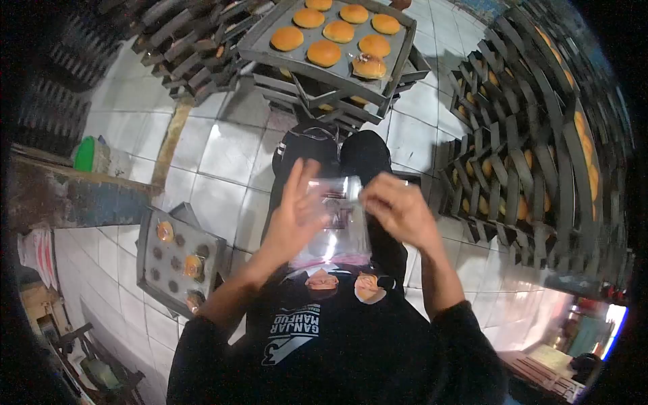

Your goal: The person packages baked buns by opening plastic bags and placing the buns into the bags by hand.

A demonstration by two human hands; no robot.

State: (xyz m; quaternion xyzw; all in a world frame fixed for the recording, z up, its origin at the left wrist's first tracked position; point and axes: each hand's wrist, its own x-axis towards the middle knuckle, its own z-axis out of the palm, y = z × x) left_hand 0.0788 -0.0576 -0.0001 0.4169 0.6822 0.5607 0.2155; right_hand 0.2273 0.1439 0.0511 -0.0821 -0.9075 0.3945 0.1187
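Observation:
A stack of clear plastic bags (334,246) with dark printing lies on my lap. My left hand (297,212) is over the bags' left side, its fingers stretched out and partly smeared by motion. At the upper right edge of the bags, my right hand (401,206) has its fingertips pinched together on a clear plastic bag. Beyond my knees, a metal tray (260,50) bears several round golden buns (324,53). A bun in shiny clear wrapping (369,66) sits at that tray's near right corner.
A tray (169,260) on the floor at left holds a few wrapped buns (194,266). Crisscrossed stacks of bun trays (506,162) rise on the right. More stacked trays (189,50) stand at upper left. A wooden bench edge (81,185) juts in from the left.

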